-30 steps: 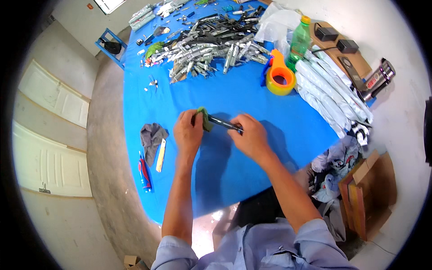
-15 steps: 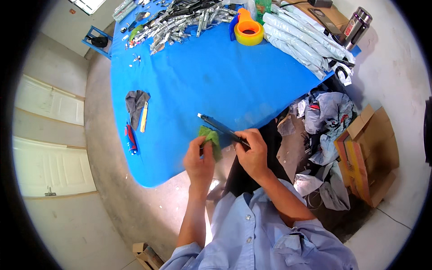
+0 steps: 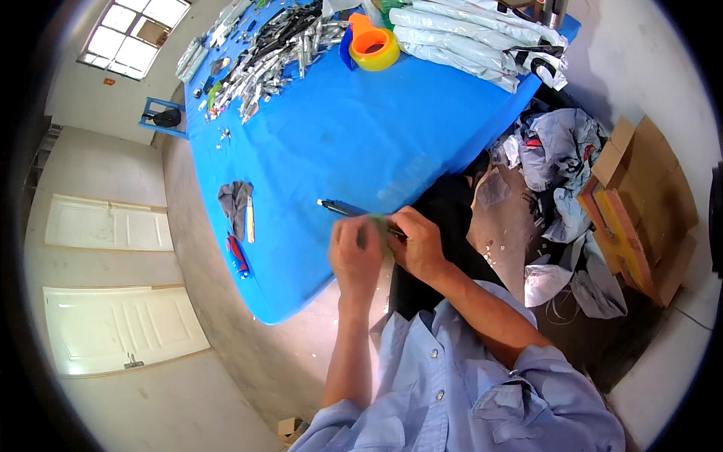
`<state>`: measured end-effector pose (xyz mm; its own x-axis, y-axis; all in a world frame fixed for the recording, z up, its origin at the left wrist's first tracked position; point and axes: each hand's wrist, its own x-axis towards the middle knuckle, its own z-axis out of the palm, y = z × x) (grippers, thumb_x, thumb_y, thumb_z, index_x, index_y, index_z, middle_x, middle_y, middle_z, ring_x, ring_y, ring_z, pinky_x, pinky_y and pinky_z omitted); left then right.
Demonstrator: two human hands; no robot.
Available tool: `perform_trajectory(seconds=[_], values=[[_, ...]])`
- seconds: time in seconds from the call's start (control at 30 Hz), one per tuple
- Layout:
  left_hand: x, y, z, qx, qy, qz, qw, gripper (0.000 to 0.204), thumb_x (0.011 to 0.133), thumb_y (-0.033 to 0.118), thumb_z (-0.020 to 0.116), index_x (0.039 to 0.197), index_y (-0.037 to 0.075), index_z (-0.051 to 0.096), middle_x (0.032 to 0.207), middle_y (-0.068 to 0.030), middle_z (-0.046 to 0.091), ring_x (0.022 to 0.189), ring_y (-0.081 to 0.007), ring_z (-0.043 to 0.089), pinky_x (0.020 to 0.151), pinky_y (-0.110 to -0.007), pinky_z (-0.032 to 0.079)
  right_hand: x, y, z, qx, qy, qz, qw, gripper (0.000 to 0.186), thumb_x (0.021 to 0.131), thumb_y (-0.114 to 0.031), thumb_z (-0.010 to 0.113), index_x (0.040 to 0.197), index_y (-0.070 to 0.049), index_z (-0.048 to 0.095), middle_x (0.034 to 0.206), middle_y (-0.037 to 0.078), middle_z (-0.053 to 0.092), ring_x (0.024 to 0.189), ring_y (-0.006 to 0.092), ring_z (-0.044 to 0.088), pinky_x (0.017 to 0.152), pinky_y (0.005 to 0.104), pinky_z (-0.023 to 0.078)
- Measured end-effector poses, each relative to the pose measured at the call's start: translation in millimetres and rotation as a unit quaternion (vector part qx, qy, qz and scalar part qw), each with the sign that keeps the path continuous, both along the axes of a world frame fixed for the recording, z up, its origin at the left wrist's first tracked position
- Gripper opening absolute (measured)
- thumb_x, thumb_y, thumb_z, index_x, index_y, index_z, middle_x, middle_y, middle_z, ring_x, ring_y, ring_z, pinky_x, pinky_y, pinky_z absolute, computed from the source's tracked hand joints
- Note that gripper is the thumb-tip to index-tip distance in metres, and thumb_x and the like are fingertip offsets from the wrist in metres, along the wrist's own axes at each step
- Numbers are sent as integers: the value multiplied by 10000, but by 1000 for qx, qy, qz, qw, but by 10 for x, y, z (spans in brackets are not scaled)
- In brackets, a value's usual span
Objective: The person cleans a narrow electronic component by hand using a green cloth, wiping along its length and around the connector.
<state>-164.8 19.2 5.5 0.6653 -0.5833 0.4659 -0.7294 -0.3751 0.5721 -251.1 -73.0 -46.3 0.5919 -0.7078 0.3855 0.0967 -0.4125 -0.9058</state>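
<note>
A slim black bar (image 3: 337,206) with a pale tip is held over the near edge of the blue-covered table (image 3: 301,162). My right hand (image 3: 419,245) is closed around its near end. My left hand (image 3: 357,248), slightly smeared by motion, is closed on a green cloth (image 3: 382,224) against the bar's middle. Most of the cloth is hidden by the fingers. Left of my hands lie a grey cloth (image 3: 235,203), a yellow-and-white strip-shaped tool (image 3: 250,220) and a red-and-blue handled tool (image 3: 237,256).
Silver and black metal parts (image 3: 275,68) are heaped at the far side, beside an orange tape dispenser (image 3: 374,49). White plastic-wrapped bundles (image 3: 459,41) lie at the far right. Right of the table, crumpled bags (image 3: 557,151) and an opened cardboard box (image 3: 644,203) are on the floor.
My left hand has brought the green cloth up and right onto the bar, close to my right hand. The view has shifted, showing more of the window and doors at left.
</note>
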Motion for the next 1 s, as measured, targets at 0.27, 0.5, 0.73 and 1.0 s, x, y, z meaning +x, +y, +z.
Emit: perform_trajectory(seconds=[0.27, 0.5, 0.73, 1.0], values=[[456, 1, -5, 16, -69, 71, 995, 71, 892, 41, 715, 934, 0, 675, 874, -146, 669, 761, -279, 661, 683, -373, 524, 50, 21, -13, 51, -1, 3, 999, 217, 772, -56, 815, 960, -76, 708, 852, 96, 655, 743, 304, 680, 638, 385, 535], [259, 16, 174, 25, -8, 58, 998, 55, 890, 17, 710, 938, 21, 683, 915, -149, 673, 801, -315, 663, 698, -406, 531, 41, -29, -38, 41, -25, 7, 999, 208, 781, -62, 795, 968, -80, 705, 867, 97, 658, 760, 315, 682, 648, 375, 535], [-170, -84, 121, 30, -15, -21, 999, 94, 850, -17, 710, 912, 32, 659, 893, -146, 659, 806, -343, 660, 698, -405, 533, 23, -44, -35, 30, -11, 21, 999, 163, 806, -62, 735, 964, -89, 705, 862, 110, 645, 780, 340, 672, 664, 400, 538], [402, 1, 29, 49, -33, 56, 997, 64, 881, 33, 692, 914, 16, 640, 909, -154, 660, 812, -364, 646, 715, -437, 517, 51, -11, -43, 11, -24, 3, 1000, 237, 753, -17, 808, 961, -58, 702, 862, 111, 654, 759, 319, 678, 643, 389, 538]])
